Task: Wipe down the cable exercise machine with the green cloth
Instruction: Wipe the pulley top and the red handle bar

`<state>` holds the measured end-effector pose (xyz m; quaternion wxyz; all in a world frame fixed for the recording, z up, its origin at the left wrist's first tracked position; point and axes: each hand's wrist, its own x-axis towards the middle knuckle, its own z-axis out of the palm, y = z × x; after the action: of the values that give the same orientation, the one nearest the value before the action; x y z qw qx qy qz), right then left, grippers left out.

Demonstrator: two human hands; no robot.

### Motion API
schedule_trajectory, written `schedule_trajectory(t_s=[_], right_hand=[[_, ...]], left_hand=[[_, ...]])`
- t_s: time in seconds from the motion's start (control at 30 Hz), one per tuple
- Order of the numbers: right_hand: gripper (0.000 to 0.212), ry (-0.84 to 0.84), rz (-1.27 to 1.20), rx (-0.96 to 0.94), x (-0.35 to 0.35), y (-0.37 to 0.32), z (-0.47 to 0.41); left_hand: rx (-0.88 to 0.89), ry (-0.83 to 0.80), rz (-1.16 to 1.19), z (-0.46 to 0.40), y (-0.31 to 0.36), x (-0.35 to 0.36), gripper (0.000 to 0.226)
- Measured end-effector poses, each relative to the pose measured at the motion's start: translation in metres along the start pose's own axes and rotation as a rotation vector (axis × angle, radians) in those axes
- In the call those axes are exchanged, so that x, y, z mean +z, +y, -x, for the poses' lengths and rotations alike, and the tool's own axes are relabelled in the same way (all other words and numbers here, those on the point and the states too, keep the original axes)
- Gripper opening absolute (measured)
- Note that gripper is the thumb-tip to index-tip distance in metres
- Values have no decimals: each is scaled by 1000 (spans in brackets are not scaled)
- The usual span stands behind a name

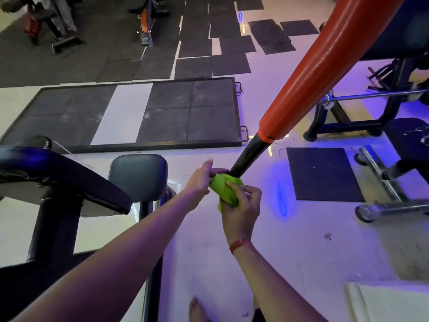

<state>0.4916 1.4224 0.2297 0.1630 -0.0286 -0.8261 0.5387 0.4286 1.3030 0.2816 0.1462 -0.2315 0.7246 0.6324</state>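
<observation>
A thick orange machine arm (pixel 311 73) slants down from the upper right and ends in a black bar (pixel 248 154). The bunched green cloth (pixel 224 189) sits at the lower tip of that black bar. My left hand (pixel 200 177) reaches in from the left and grips the cloth's far side, its fingers partly hidden behind it. My right hand (pixel 241 205) holds the cloth from below and the right, with curled fingers and a fingertip pressed on top. A red thread circles my right wrist.
A black padded seat (pixel 138 175) and a larger black pad (pixel 58 177) on a black post stand to the left. A framed rubber platform (pixel 139 112) lies beyond. A chrome bar rack (pixel 352 108), benches and a dark floor mat (pixel 322 174) fill the right.
</observation>
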Motion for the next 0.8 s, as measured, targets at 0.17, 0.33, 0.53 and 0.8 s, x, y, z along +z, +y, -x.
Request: schedule_trajectory(t_s=[0.17,0.33,0.53,0.8], right_hand=[[29,-239,123,249,11,12,-12],[22,-17,-16,356,7,31,-2],[42,-97,3,279,-3,34,-5],[44,-603,-131,493,-32,-4,-11]], left_hand=[[-48,-11,52,1,-4,3,70],[-56,-46,45,1,-8,5,71],[-50,-22,-22,4,-11,12,67],[-39,85,-245,32,-10,0,35]])
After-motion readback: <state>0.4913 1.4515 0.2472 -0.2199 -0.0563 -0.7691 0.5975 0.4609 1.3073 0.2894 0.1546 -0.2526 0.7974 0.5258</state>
